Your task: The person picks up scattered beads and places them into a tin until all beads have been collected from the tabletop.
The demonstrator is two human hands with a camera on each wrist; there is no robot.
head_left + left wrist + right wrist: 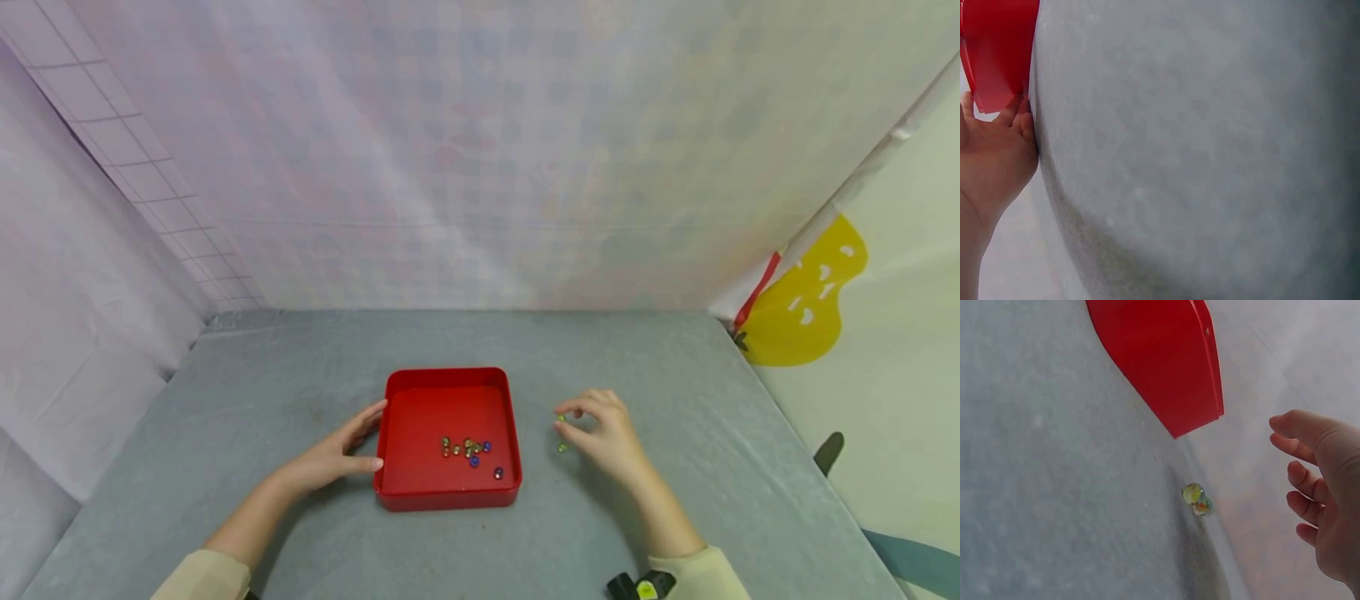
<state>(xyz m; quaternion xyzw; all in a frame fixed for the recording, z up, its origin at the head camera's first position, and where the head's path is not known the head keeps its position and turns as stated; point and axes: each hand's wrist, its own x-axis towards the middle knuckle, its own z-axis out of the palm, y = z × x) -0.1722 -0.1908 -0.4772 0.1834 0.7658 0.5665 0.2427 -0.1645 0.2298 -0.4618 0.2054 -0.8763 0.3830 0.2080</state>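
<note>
A square red tray lies on the grey table with several glass marbles in it, greenish, amber and blue. A darker marble sits apart near the tray's front right. My left hand touches the tray's left side, thumb and fingers spread along the wall. To the right of the tray, my right hand hovers with thumb and fingers loosely bent and a gap between their tips. Two glass marbles, a yellow-green one and one with an orange streak, lie on the table below it.
Grey cloth covers the table. A pale patterned curtain hangs behind it, with white cloth at the left. At the right, a white sheet carries a yellow printed shape.
</note>
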